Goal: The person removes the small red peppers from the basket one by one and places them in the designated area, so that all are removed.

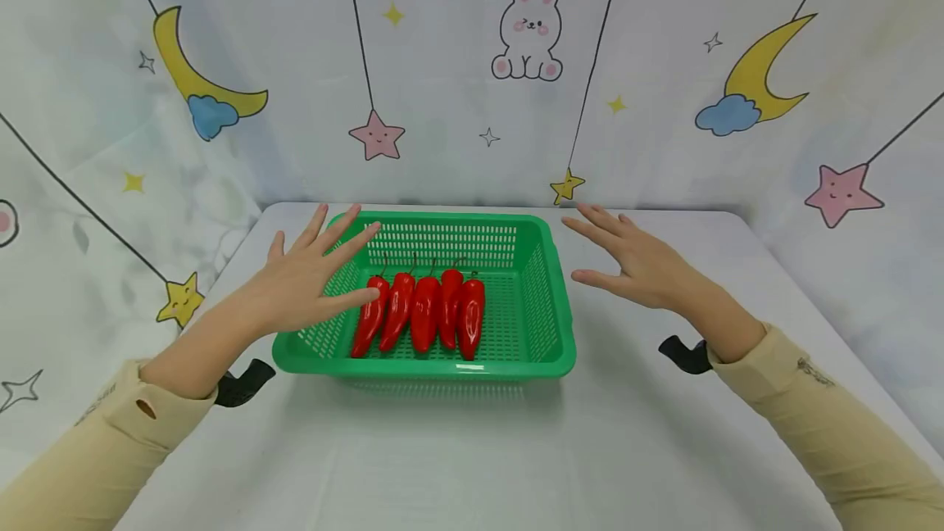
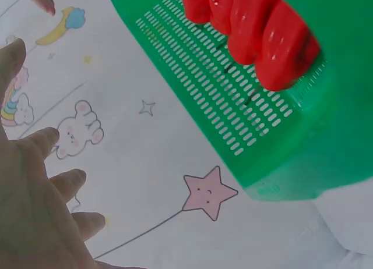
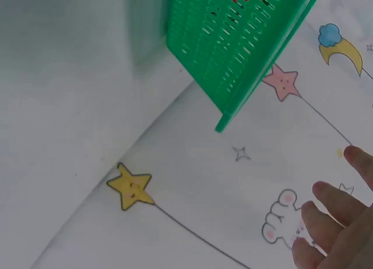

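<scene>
A green plastic basket (image 1: 546, 301) with slotted walls stands toward the back of the table. Several glossy red chili peppers (image 1: 425, 314) lie side by side in its left and middle part, stems toward the back; in the left wrist view the peppers (image 2: 250, 30) show up close. My left hand (image 1: 306, 281) is spread over the basket's left side, fingers apart and holding nothing. To the right of the basket, my right hand (image 1: 634, 260) hovers with its fingers extended, apart from the rim. The right wrist view catches the basket's outer wall (image 3: 233, 42).
The white table (image 1: 442, 465) extends in front of the basket and to both sides. Behind it hangs a pale cloth (image 1: 457, 64) printed with stars, moons and a rabbit. A black band (image 1: 243, 383) circles the left wrist, another black band (image 1: 686, 355) the right.
</scene>
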The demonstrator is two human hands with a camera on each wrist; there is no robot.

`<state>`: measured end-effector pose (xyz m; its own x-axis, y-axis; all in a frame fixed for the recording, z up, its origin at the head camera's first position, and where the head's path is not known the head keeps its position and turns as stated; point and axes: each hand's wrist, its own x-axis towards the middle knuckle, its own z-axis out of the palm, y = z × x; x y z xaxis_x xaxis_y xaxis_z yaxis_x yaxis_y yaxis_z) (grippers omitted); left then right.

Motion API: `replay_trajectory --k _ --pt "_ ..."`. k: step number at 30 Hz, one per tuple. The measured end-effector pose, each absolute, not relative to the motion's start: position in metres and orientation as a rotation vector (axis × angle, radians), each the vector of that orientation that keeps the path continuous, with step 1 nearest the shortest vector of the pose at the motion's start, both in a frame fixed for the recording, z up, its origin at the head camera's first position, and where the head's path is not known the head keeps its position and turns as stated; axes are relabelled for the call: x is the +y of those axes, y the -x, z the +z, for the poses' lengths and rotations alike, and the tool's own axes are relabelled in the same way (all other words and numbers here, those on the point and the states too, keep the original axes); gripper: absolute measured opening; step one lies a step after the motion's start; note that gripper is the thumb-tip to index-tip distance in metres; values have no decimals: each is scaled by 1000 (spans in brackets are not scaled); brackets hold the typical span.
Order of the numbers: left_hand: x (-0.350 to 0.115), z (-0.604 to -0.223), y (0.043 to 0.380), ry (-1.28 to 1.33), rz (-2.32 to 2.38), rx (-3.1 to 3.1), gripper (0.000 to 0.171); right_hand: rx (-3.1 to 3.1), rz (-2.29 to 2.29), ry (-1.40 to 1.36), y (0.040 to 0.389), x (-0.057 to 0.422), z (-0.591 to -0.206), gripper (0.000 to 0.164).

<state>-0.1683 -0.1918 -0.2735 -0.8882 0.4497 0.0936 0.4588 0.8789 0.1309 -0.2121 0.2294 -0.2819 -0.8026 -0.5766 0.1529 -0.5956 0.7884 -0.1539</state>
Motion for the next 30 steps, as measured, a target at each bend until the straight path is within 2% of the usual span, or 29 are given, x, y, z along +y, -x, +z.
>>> replay_trajectory --k 30 --pt "-235 -291 151 560 -474 -3056 82 -2812 286 -1093 220 192 -268 72"
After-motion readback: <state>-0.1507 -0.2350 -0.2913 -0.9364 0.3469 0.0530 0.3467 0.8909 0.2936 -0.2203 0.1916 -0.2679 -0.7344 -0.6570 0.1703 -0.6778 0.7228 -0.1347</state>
